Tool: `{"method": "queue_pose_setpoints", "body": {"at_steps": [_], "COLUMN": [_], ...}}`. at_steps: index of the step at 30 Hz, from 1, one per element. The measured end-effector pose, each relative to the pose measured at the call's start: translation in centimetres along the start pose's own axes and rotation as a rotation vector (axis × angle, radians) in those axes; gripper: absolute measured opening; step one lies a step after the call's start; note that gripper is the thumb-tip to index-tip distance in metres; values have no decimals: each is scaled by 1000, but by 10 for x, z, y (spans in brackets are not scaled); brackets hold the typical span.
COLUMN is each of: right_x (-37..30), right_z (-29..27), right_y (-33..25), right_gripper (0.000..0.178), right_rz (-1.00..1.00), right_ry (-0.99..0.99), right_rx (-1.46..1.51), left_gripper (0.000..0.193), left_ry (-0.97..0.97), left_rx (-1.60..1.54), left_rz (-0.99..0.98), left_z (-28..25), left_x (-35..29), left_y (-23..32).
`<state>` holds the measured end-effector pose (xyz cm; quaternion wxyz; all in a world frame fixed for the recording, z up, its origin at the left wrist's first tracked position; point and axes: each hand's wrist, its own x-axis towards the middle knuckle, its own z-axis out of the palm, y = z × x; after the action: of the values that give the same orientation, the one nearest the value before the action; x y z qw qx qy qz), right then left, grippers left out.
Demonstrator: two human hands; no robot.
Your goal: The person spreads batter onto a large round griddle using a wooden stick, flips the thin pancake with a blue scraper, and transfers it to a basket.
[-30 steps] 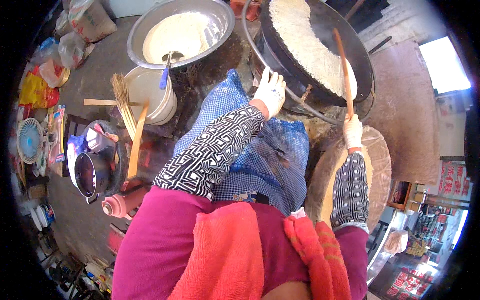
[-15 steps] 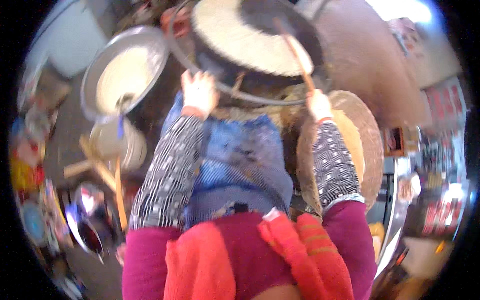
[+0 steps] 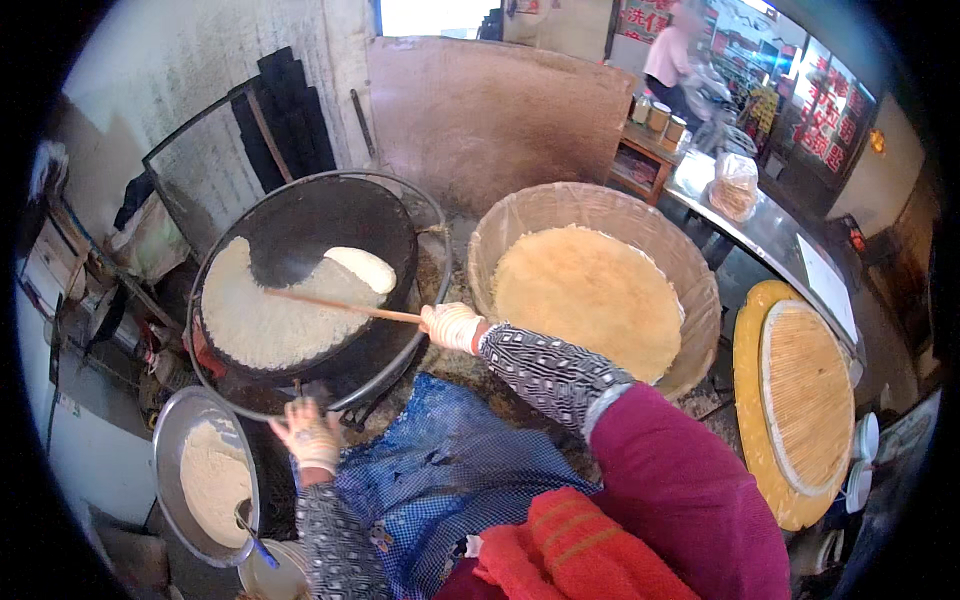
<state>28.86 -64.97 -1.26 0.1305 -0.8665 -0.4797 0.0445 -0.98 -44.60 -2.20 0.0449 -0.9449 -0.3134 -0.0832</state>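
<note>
My right hand (image 3: 452,327) is closed around the handle of a wooden batter spreader (image 3: 345,304), which reaches left across a round black griddle (image 3: 330,215). Pale batter (image 3: 270,325) covers the griddle's left and near part, and a thicker oval lump of batter (image 3: 360,268) lies just beyond the stick. Close to the griddle's near edge and its metal ring (image 3: 425,350), my left hand (image 3: 308,436) has its fingers spread, with nothing visibly held. A small blurred dark shape is by its fingertips; I cannot tell whether they touch.
Right of the griddle, a large round basket (image 3: 600,202) holds a broad golden flatbread (image 3: 585,290). A metal basin of batter (image 3: 170,440) with a ladle (image 3: 258,540) stands at the lower left, above a white bucket (image 3: 255,575). Farther right are a round slatted board (image 3: 810,400) and a metal counter (image 3: 770,225). A person (image 3: 668,60) is in the background.
The view has swung right and up, showing the whole griddle and basket. Thick batter now sits beyond the spreader, still in my right hand. My left hand remains near the griddle's edge.
</note>
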Motion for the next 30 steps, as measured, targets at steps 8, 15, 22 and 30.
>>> {"method": "queue_pose_setpoints", "body": {"at_steps": [8, 15, 22, 30], "right_x": [7, 33, 42, 31], "right_z": [-20, -6, 15, 1], "right_y": [-16, -13, 31, 2], "right_gripper": [24, 31, 24, 30], "right_rz": [-26, 116, 103, 206], "right_ry": [43, 97, 212, 126], "right_rx": [-25, 64, -118, -29], "left_gripper": [74, 66, 70, 64], "left_ry": [-67, -66, -137, -183], "left_rx": [63, 62, 81, 182], "left_rz": [42, -15, -92, -278], "left_z": [23, 17, 15, 12], "left_x": [-22, -23, -14, -2], "left_y": [40, 12, -1, -37]}}
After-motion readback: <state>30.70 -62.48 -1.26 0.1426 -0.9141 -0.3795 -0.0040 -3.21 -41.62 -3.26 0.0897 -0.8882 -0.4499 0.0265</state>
